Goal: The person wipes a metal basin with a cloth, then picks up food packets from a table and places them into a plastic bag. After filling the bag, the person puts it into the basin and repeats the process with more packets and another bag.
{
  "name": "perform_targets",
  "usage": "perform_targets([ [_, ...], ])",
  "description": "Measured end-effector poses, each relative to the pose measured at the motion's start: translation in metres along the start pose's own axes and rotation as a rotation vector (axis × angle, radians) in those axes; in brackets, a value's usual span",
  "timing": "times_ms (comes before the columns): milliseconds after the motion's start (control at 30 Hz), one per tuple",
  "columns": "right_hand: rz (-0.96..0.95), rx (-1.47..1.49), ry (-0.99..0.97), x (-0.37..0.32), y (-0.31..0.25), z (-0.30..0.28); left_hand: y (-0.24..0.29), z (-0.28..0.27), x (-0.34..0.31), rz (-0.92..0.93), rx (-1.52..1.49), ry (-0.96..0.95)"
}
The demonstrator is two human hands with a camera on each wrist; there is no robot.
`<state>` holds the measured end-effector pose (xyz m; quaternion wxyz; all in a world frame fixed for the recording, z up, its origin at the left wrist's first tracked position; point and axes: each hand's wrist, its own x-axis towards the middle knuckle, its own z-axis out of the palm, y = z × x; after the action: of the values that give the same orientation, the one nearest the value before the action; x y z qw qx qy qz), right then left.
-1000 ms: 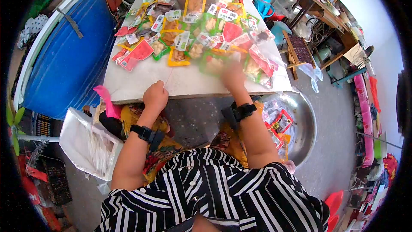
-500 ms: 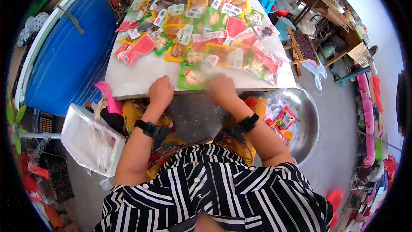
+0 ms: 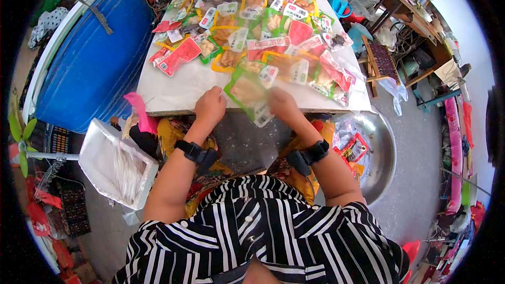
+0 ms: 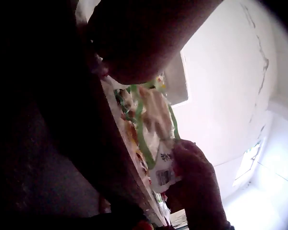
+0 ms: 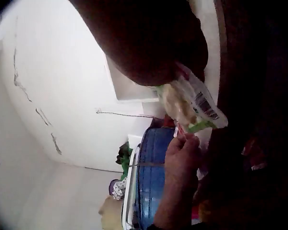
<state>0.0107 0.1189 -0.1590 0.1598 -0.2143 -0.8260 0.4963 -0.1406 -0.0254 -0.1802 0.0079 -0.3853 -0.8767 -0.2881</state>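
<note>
Over the table's near edge, my right hand (image 3: 284, 105) grips a clear, green-edged food packet (image 3: 245, 88) by its white printed end. Pale pieces show through the packet's window in the left wrist view. The packet hangs tilted between the two hands, its far corner close to my left hand (image 3: 210, 106). My left hand's fingers are curled, and in the right wrist view the fingertips pinch a thin reddish-white strip (image 5: 181, 129). In the left wrist view the right hand's thumb and fingers lie on the printed end.
A heap of sealed food packets (image 3: 263, 31) covers the far part of the white table (image 3: 171, 92). A metal basin (image 3: 386, 152) with several packets stands at the right, a white foam box (image 3: 94, 163) at the left. Beside the table is a large blue tub (image 3: 94, 68).
My right hand has gone from the heap back to the table's near edge, and the green-edged packet has come with it, lifted off the tabletop. The left hand stays near the edge.
</note>
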Motion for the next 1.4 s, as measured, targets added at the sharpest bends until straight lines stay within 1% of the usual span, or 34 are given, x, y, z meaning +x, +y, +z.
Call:
perform_targets([
  [67, 0.036, 0.004, -0.036, 0.0, 0.007, 0.004, 0.004, -0.003, 0.002, -0.029, 0.006, -0.044],
  [167, 0.057, -0.027, -0.095, 0.0, 0.007, 0.004, 0.005, -0.001, 0.0, -0.008, -0.012, -0.031],
  [233, 0.08, -0.02, -0.136, -0.001, -0.011, 0.0, 0.009, -0.002, -0.001, 0.004, 0.009, -0.069],
  [267, 0.068, -0.061, -0.166, 0.004, -0.009, 0.001, 0.011, -0.003, -0.002, 0.01, 0.019, -0.088],
  [333, 0.042, -0.145, -0.223, 0.023, 0.004, 0.002, 0.013, -0.005, -0.004, 0.082, 0.044, -0.076],
  [367, -0.224, -0.257, -0.244, 0.032, 0.012, 0.001, 0.013, -0.006, -0.005, 0.118, 0.057, -0.07],
  [400, -0.492, -0.368, -0.265, 0.043, 0.023, 0.002, 0.014, -0.007, -0.005, 0.117, 0.062, -0.079],
  [467, -0.588, -0.389, -0.32, 0.056, 0.036, 0.008, 0.014, -0.008, -0.007, 0.109, 0.072, -0.097],
  [500, -0.417, -0.3, -0.354, 0.061, 0.035, 0.016, 0.016, -0.01, -0.008, 0.14, 0.055, -0.059],
  [567, -0.279, -0.184, -0.407, 0.067, 0.033, 0.028, 0.019, -0.014, -0.009, 0.205, 0.025, 0.02],
  [600, -0.312, -0.157, -0.432, 0.067, 0.029, 0.032, 0.018, -0.016, -0.007, 0.15, 0.059, 0.021],
  [667, -0.319, -0.137, -0.494, 0.067, 0.026, 0.037, 0.01, -0.02, -0.002, 0.039, 0.127, 0.019],
  [767, -0.283, -0.186, -0.577, 0.07, 0.033, 0.04, 0.003, -0.024, -0.001, 0.064, 0.145, 0.043],
  [800, -0.299, -0.218, -0.583, 0.07, 0.034, 0.036, 0.002, -0.023, 0.0, 0.084, 0.138, 0.044],
  [867, -0.294, -0.182, -0.596, 0.069, 0.033, 0.035, -0.001, -0.021, 0.0, 0.125, 0.124, 0.045],
  [900, -0.271, -0.114, -0.602, 0.067, 0.032, 0.037, 0.0, -0.021, 0.0, 0.166, 0.141, 0.03],
  [967, -0.215, -0.085, -0.572, 0.065, 0.032, 0.037, 0.005, -0.021, -0.001, 0.25, 0.174, 0.001],
  [1000, -0.182, -0.123, -0.537, 0.061, 0.015, 0.032, 0.008, -0.023, -0.002, 0.259, 0.16, 0.03],
  [1067, -0.242, -0.193, -0.49, 0.059, 0.01, 0.032, 0.014, -0.028, -0.005, 0.276, 0.132, 0.089],
  [1133, -0.429, -0.254, -0.464, 0.059, 0.015, 0.04, 0.011, -0.026, -0.008, 0.314, 0.112, 0.124],
  [1200, -0.327, -0.162, -0.388, 0.054, 0.017, 0.039, 0.007, -0.026, -0.011, 0.335, 0.126, 0.145],
  [1267, -0.308, -0.148, -0.312, 0.054, 0.017, 0.038, 0.004, -0.027, -0.014, 0.337, 0.177, 0.152],
  [1300, -0.341, -0.179, -0.275, 0.055, 0.02, 0.039, 0.003, -0.028, -0.015, 0.305, 0.189, 0.144],
  [1367, -0.244, -0.108, -0.277, 0.056, 0.025, 0.042, 0.001, -0.03, -0.017, 0.242, 0.214, 0.124],
  [1400, -0.114, -0.008, -0.314, 0.05, 0.016, 0.043, 0.0, -0.03, -0.018, 0.246, 0.215, 0.125],
])
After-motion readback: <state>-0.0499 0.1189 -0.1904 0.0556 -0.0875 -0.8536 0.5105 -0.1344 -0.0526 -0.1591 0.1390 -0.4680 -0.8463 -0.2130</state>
